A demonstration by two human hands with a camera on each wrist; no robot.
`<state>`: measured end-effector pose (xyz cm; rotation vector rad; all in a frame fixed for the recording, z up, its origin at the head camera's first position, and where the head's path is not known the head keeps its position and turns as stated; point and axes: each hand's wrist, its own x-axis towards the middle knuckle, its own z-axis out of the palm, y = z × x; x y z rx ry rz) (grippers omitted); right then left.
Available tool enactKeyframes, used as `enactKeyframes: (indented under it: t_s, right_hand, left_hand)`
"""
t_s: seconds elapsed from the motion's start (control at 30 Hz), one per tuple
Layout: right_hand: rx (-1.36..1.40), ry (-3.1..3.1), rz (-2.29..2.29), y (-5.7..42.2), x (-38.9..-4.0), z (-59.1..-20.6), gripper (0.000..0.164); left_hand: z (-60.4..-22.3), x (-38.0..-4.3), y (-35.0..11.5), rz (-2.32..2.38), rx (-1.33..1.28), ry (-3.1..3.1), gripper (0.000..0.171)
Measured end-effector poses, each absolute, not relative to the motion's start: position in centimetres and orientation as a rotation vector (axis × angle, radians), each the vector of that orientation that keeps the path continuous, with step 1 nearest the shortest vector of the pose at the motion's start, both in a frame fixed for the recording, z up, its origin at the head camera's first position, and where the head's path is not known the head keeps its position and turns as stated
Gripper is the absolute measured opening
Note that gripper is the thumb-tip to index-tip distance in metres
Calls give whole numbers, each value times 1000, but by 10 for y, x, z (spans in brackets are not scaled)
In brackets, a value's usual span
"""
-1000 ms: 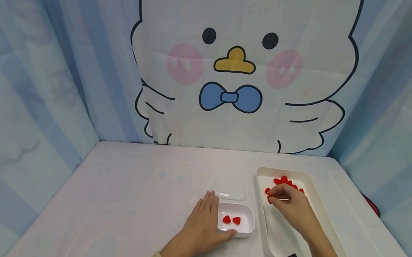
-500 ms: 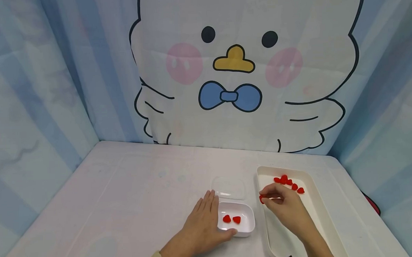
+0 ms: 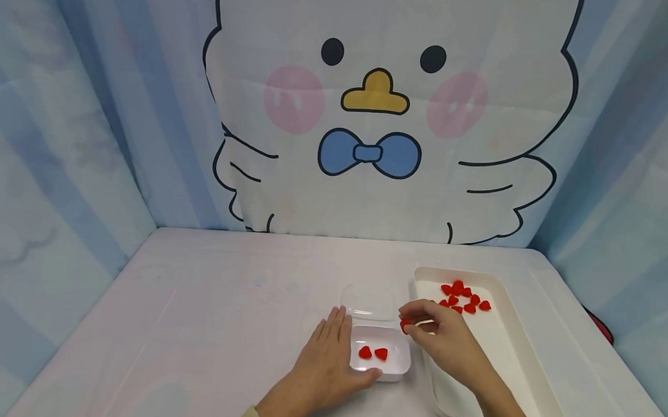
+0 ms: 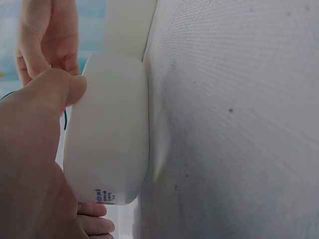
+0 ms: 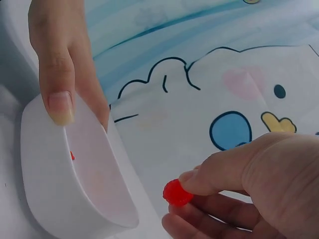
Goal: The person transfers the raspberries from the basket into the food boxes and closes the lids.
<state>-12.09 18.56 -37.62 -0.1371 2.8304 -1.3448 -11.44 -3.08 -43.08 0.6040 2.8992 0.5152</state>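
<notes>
Between thumb and fingertips my right hand (image 3: pixel 443 339) pinches a small red raspberry-shaped piece (image 5: pixel 177 192). In the head view it hangs over the gap between the white tray (image 3: pixel 505 362) and a small white box (image 3: pixel 396 371). Two similar red pieces (image 3: pixel 373 352) lie inside the box. My left hand (image 3: pixel 325 359) rests against the box's left side with straight fingers, its thumb touching the near rim. The left wrist view shows the box's outer wall (image 4: pixel 109 129) close up, with small print on it. Several more red pieces (image 3: pixel 458 287) lie in the tray's far part.
A clear plastic lid (image 3: pixel 367 302) lies on the table just behind the box. The tray's raised rim stands right of the box. A cloth with a cartoon bird (image 3: pixel 377 188) hangs behind the table, and striped curtains (image 3: pixel 51 181) flank it.
My right hand has moved left from over the tray toward the box, carrying one red piece. More of the tray's pieces show now. The left hand stays at the box.
</notes>
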Motion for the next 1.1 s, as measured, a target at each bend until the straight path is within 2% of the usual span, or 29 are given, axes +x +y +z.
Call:
enactKeyframes:
  t_s: [0.73,1.1]
  right_hand:
    - [-365,2762,-1262,164,-120,-393,17]
    - [-588,2761,-1233,160,-118,-403,14]
  left_hand:
    - [-431,-115,-33,524,629,2910,106]
    - [-430,-113,-33,515,653,2930,106]
